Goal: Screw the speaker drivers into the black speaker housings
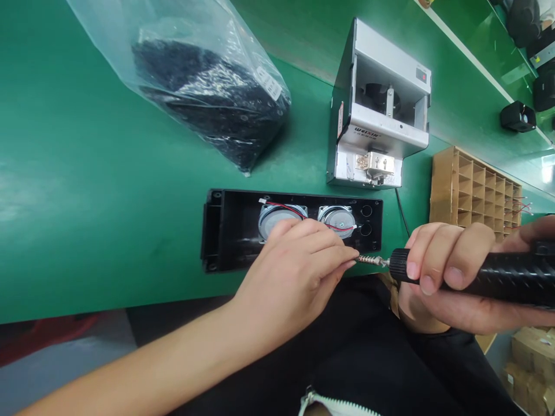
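My right hand (451,271) wraps around a black electric screwdriver (503,277), held level with its bit pointing left. A spring sits around the screwdriver bit (369,260). The thumb and fingers of my left hand (299,271) pinch together at the bit's tip; whether a screw is between them is hidden. Behind my left hand, a long black speaker housing (240,222) lies open on the table. Two round speakers sit inside it, the left speaker (277,216) partly covered by my hand and the right speaker (340,219) more visible. Red and black wires with white plugs lie over them.
A silver-and-black screw feeder (390,130) stands behind the housing, its cable trailing right. A clear plastic bag (208,86) of black parts lies at the back left. To the right is a cardboard divider box (470,185). A small black box (518,117) sits farther back on the green table (87,202).
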The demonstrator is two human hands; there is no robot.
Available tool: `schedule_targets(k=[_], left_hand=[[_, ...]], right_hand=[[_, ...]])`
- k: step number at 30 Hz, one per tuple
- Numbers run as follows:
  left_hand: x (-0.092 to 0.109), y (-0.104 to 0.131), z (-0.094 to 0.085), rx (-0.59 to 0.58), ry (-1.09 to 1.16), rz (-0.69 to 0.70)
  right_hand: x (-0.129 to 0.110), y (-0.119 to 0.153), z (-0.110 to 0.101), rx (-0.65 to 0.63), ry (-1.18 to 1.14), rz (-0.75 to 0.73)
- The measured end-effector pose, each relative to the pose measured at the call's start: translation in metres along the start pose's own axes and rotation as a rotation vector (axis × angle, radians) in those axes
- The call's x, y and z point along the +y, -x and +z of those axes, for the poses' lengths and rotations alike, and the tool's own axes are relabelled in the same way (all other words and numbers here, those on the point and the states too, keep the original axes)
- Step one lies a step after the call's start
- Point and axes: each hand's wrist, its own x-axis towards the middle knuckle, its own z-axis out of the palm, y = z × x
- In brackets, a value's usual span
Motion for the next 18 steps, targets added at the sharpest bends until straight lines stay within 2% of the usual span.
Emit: schedule_targets(k=[2,5,9,14,18], left_hand=[[0.0,-0.001,0.0,-0.011,-0.005,0.001],[0.0,-0.003,0.0,-0.023,-0.006,0.013],[0.0,-0.007,-0.006,-0.032,0.001,0.017],[-0.002,-0.015,-0.021,-0.156,0.079,0.021],[-0.004,-0.012,-0.02,-0.16,0.099,0.014]], right_hand=[[0.006,-0.001,0.006,0.033,-0.015,-0.014],[0.017,-0.007,0.004,0.009,0.038,-0.007],[0.032,-0.013,-0.006,-0.078,-0.072,-0.202],[0.022,-0.013,-0.007,-0.034,-0.054,0.018],[0.011,-0.007,-0.003,-0.041,-0.03,0.004]])
